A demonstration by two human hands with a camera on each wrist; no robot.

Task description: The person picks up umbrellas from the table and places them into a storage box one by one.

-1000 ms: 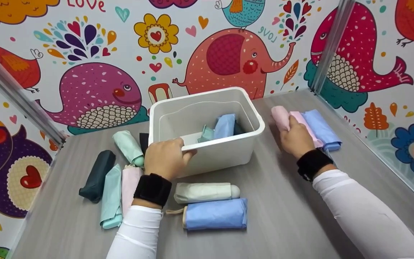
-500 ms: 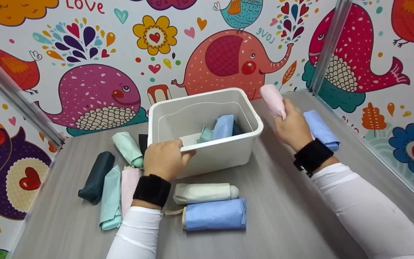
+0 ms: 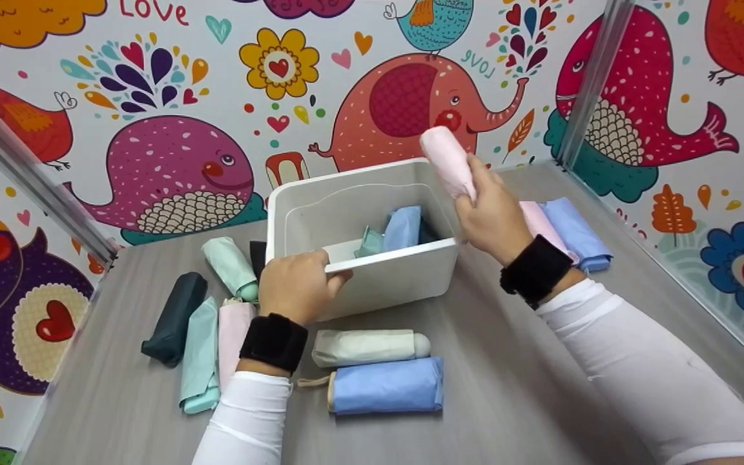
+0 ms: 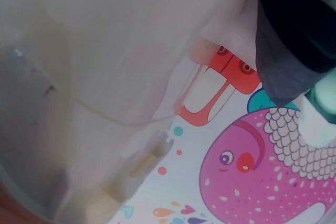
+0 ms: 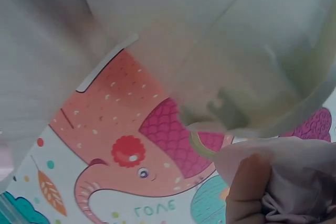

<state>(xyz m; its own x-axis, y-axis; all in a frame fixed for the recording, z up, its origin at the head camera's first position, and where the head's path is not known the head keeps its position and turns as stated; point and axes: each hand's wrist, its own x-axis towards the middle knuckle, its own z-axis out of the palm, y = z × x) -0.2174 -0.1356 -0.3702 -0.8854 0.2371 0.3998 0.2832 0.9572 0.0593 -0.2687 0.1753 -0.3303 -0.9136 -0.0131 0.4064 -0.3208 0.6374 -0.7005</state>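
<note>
My left hand (image 3: 298, 284) grips the near rim of a white plastic bin (image 3: 391, 284). Above the bin's right rim, my right hand (image 3: 493, 216) holds a pale pink folded umbrella (image 3: 447, 161), tilted with its far end up and to the left. The right wrist view shows my fingers (image 5: 249, 187) curled round this umbrella's cloth (image 5: 304, 163), a strap loop at its end. Inside the bin lie a blue folded umbrella (image 3: 403, 226), a teal one (image 3: 369, 242) and a dark one (image 3: 426, 231), partly hidden.
Left of the bin lie dark green (image 3: 175, 318), teal (image 3: 200, 355), pink (image 3: 235, 336) and mint (image 3: 228, 265) umbrellas. In front are a cream (image 3: 365, 347) and a blue one (image 3: 386, 386). Pink (image 3: 546, 229) and blue (image 3: 575, 231) ones lie right. Patterned walls (image 3: 385, 129) enclose the table.
My right hand has lifted the pale pink umbrella from beside the other two at the right and carried it left to the bin's right rim. The left hand has stayed on the rim.
</note>
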